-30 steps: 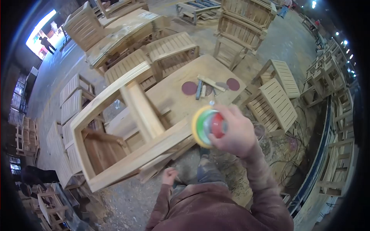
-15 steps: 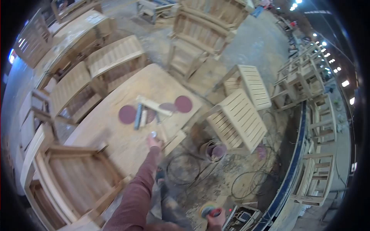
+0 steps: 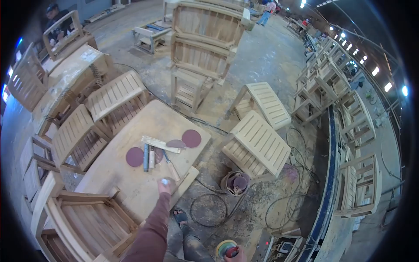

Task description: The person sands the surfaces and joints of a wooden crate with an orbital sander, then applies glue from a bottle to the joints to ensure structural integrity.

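My left hand [image 3: 164,187] is closed over the near part of the wooden tabletop [image 3: 118,161], pinching a small whitish object [image 3: 165,181] that is too small to name. Low in the view, my right hand [image 3: 238,256] grips a red and black disc sander [image 3: 226,249] with a yellow-green pad edge. Beyond my left hand lie a long thin tool with a light handle [image 3: 171,168], a blue-grey tube [image 3: 146,158], a whitish tube [image 3: 152,159] and pale strips [image 3: 161,143]. Round maroon sanding discs [image 3: 135,156] lie around them, one [image 3: 191,138] near the right corner.
A wooden chair frame [image 3: 94,218] stands at the near left. Slatted wooden seats [image 3: 257,142] stand to the right, by a bucket [image 3: 235,183] of used discs. Hoses [image 3: 209,209] loop over the dusty floor. A person [image 3: 59,22] is at the far left.
My view has tilted up, showing more of the far workshop. My left hand stays over the tabletop with the small whitish object; my right hand still holds the sander, now lower in view.
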`<action>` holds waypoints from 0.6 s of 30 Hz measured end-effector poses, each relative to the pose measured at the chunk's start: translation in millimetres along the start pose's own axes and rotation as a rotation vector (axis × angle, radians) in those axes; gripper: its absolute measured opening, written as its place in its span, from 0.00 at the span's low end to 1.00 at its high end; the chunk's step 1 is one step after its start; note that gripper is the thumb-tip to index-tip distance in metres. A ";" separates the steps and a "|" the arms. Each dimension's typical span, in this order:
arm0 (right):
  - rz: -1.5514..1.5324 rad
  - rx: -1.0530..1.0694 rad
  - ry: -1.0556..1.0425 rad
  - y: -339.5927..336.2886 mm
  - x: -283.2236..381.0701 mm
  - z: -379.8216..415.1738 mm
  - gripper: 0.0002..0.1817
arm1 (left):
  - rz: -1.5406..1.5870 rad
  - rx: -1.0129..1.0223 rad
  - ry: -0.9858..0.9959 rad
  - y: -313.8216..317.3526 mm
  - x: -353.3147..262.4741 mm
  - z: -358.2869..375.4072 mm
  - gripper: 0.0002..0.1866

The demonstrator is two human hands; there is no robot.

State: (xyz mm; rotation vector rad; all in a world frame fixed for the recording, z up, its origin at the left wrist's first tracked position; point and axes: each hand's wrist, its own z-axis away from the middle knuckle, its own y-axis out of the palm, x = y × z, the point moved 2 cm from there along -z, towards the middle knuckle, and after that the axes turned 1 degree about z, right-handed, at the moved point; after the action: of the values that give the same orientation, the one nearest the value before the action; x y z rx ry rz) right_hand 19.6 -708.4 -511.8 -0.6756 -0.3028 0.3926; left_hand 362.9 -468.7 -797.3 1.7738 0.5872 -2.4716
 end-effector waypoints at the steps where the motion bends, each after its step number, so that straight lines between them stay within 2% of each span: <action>1: -0.034 -0.069 -0.132 8.1 -1.0 -9.8 0.34 | 0.078 0.102 -0.052 -4.9 15.2 9.6 0.22; 3: -0.027 -0.268 -0.367 15.8 8.9 -21.3 0.34 | 0.310 0.131 -0.147 -29.3 -17.5 68.8 0.21; 4: 0.013 -0.403 -0.473 11.9 21.8 -20.4 0.36 | 0.277 0.192 -0.183 -45.7 -18.2 91.5 0.20; 6: 0.047 -0.360 -0.590 -8.9 72.2 -3.1 0.34 | 0.221 0.292 -0.232 -94.8 -59.5 147.4 0.21; 7: -0.009 -0.343 -0.674 -12.1 91.3 -3.6 0.34 | 0.401 0.360 -0.187 -118.2 -54.3 171.2 0.21; 8: -0.055 -0.309 -0.762 -13.1 109.1 -3.2 0.33 | 0.117 0.330 0.010 -147.2 -55.7 190.6 0.21; 10: -0.178 -0.304 -0.965 -20.3 152.7 22.9 0.32 | 0.129 0.381 0.059 -213.6 -64.5 229.6 0.22; 11: -0.179 -0.426 -1.142 -24.5 181.4 50.1 0.32 | 0.145 0.287 0.024 -249.0 -55.0 243.1 0.22; 12: -0.197 -0.543 -1.322 -25.2 206.3 81.7 0.32 | 0.084 0.307 -0.001 -285.1 -41.4 256.6 0.23; 13: -0.250 -0.534 -1.327 -23.5 218.4 101.3 0.33 | 0.028 0.335 -0.035 -319.5 -29.2 276.1 0.25; 14: -0.305 -0.531 -1.328 -21.4 232.0 119.3 0.34 | -0.024 0.228 -0.065 -356.0 -25.9 297.7 0.28; 16: -0.583 -0.487 -1.495 -13.8 256.8 163.5 0.36 | 0.109 0.092 -0.087 -422.5 -17.7 343.8 0.29; 18: -0.581 -0.415 -1.655 -9.5 271.0 222.7 0.38 | 0.098 -0.138 -0.013 -472.9 15.8 399.1 0.25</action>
State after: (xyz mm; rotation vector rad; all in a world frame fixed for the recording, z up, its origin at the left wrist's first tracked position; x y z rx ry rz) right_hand 173.9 -473.6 -301.5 -0.4799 -2.1414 0.2396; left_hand -122.5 -157.8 -571.8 1.6931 0.6368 -2.3169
